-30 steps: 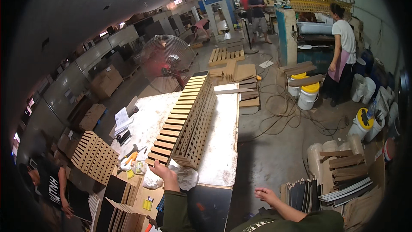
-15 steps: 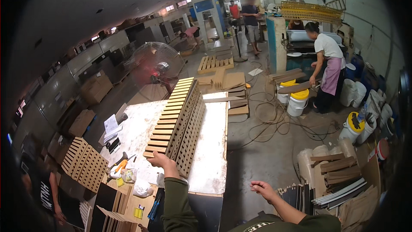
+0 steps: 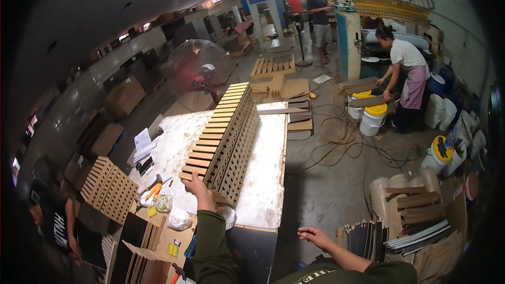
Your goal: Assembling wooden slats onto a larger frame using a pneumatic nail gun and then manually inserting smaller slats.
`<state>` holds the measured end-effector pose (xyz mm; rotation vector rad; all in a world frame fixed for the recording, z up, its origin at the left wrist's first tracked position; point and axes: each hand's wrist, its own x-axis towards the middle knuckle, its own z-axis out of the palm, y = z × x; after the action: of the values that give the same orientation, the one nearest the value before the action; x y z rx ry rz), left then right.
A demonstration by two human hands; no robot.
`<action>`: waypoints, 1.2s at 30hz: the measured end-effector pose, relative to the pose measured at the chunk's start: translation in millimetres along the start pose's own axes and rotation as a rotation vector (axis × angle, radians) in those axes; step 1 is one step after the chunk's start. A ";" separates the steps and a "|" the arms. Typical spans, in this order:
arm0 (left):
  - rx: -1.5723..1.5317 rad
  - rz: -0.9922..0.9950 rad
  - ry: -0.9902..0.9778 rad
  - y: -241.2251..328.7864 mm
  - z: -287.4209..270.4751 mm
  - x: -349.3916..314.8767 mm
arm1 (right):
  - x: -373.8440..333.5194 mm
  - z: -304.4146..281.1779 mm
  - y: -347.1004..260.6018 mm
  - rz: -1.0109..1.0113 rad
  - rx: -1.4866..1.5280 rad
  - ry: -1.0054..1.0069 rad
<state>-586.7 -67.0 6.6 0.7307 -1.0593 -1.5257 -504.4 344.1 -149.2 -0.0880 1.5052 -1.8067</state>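
Observation:
A long stack of slatted wooden panels (image 3: 223,139), pale on top with rows of square gaps along its side, lies lengthwise on a white, stained worktable (image 3: 265,179). My left hand (image 3: 199,190) grips its near end at the left corner, fingers curled around the edge and partly hidden. My right hand (image 3: 314,235) hangs in the air to the right of the table, empty, with its fingers loosely stretched out.
Left of the stack lie an orange-handled tool (image 3: 154,189), plastic bags (image 3: 179,219) and an open booklet (image 3: 143,144). A hammer (image 3: 178,273) is at the lower edge. A fan (image 3: 202,68) stands beyond. At right, a co-worker (image 3: 407,68) bends over white buckets (image 3: 373,121); cables (image 3: 342,147) cross the floor.
The view has shifted a little, and the hammer has come into sight. My left hand stays at the stack's near end. My right hand is slightly further left. The co-worker's arms have moved.

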 end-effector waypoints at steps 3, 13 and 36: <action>-0.361 -0.141 -0.064 -62.8 -104.0 103.7 | 13.3 16.2 -9.8 -0.022 -0.081 -0.139; 0.633 0.021 -0.108 24.6 -205.8 -166.6 | 44.1 90.1 9.5 -0.008 -0.096 -0.317; 0.398 -0.117 1.222 197.9 -588.7 -640.7 | -275.5 377.8 206.6 0.191 -0.408 -1.515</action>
<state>157.0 411.2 -113.6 1.7109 -0.3481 -0.6621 -16.9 197.5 -102.9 -1.1615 0.6324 -0.7364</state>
